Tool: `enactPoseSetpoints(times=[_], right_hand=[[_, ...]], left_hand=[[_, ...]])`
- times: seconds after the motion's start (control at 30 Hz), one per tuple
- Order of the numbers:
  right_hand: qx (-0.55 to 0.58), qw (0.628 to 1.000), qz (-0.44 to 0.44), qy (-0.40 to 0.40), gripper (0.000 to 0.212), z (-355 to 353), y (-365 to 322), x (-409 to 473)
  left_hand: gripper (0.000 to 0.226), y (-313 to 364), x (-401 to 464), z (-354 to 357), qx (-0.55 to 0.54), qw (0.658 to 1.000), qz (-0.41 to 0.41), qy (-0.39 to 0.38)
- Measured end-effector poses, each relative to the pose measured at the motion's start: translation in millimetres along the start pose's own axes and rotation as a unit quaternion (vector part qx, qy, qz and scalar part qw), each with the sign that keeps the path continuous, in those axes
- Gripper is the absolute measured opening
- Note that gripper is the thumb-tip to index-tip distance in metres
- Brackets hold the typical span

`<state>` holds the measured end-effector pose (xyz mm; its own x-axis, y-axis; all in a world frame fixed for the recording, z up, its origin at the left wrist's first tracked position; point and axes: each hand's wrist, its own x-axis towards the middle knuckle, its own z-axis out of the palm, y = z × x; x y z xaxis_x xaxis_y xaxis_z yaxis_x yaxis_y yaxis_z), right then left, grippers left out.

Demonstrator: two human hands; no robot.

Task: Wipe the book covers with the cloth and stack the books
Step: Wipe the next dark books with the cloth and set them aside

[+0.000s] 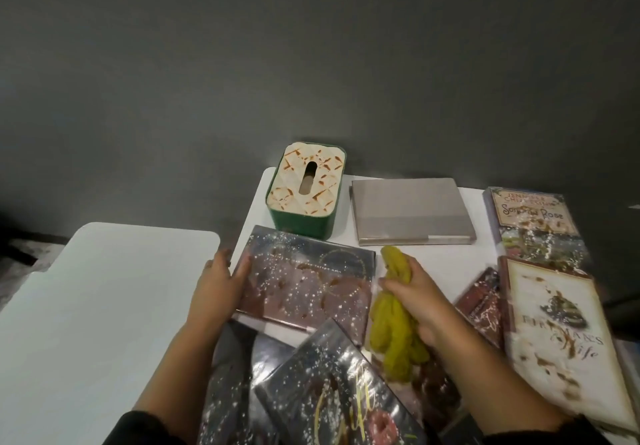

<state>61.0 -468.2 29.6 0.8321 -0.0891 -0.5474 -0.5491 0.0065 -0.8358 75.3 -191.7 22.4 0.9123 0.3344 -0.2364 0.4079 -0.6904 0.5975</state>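
While the left hand (216,283) is holding the starry book (304,280) by its edge, right fingers (398,283) are gripping the yellow-green cloth (394,337) beside it; wiping should be going flat, corner to corner.

White table (446,264) carries a green tissue box (306,190); a grey book (412,210); dusty books (540,222).
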Motion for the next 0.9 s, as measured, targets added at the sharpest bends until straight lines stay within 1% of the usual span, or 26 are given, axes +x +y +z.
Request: enactPoseSetpoints(times=[0.07, 0.17, 0.27, 0.33, 0.4, 0.47, 0.57, 0.63, 0.7, 0.73, 0.83, 0.9], right_hand=[[-0.016, 0.999, 0.033, -0.028, 0.062, 13, 7, 0], [-0.040, 0.998, 0.040, -0.030, 0.063, 26, 10, 0], [-0.029, 0.999, 0.040, -0.018, 0.065, 25, 11, 1], [-0.018, 0.999, 0.039, -0.012, 0.067, 23, 13, -1], [-0.004, 0.999, 0.040, -0.007, 0.066, 23, 16, -2], [0.013, 0.999, 0.042, -0.002, 0.063, 23, 19, -2], [0.043, 0.998, 0.044, 0.009, 0.060, 26, 21, -2], [0.053, 0.998, 0.043, 0.018, 0.056, 28, 22, -2], [0.063, 0.997, 0.044, 0.020, 0.057, 28, 24, -1], [0.068, 0.996, 0.047, 0.020, 0.059, 27, 24, 0], [0.078, 0.995, 0.053, 0.019, 0.058, 24, 21, 0], [0.083, 0.995, 0.056, 0.016, 0.057, 22, 19, 0]], left_hand=[[0.059, -6, 3, 1, 0.037, 0.998, -0.020, -0.043], [0.060, -11, 6, 1, 0.023, 0.996, -0.055, -0.072], [0.061, -16, 9, 3, 0.003, 0.995, -0.064, -0.072], [0.062, -18, 7, 3, 0.008, 0.996, -0.062, -0.068], [0.061, -18, 6, 2, 0.017, 0.996, -0.051, -0.066], [0.065, -14, 8, -1, 0.007, 0.995, -0.067, -0.078], [0.072, -14, 18, -6, -0.034, 0.988, -0.114, -0.099], [0.073, -14, 22, -7, -0.095, 0.982, -0.132, -0.099], [0.062, -12, 22, -5, -0.202, 0.961, -0.153, -0.115], [0.058, -10, 21, -5, -0.236, 0.951, -0.157, -0.127], [0.051, -9, 18, -12, -0.275, 0.940, -0.145, -0.142], [0.046, -13, 17, -20, -0.319, 0.923, -0.143, -0.160]])
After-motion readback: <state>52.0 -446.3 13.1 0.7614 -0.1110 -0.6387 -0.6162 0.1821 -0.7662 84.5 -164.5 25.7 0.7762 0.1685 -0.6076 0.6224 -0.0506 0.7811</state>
